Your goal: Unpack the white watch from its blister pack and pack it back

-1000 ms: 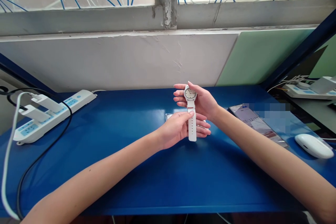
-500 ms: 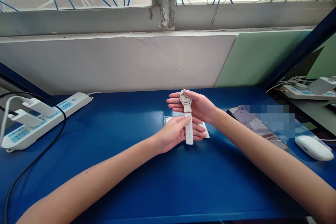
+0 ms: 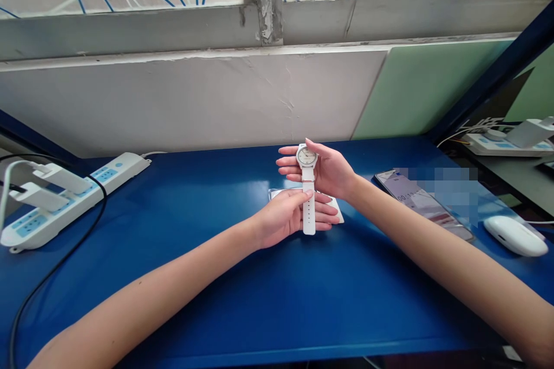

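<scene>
A white wristwatch with a round pale dial and a white strap is held up over the blue table, its strap hanging toward me. My left hand pinches the strap, thumb on top and fingers stretched out behind it. My right hand supports the watch case from behind with extended fingers; its thumb is raised by the case's top edge. Under both hands lies a flat white item, mostly hidden, so its kind cannot be made out.
On the left stands a white power strip with plugged-in chargers and a black cable. To the right, a phone lies beside a white rounded case. Another power strip sits beyond the blue table's right side.
My right thumb has lifted from the watch face to its top edge. The watch and both hands keep nearly the same place; the view has shifted slightly.
</scene>
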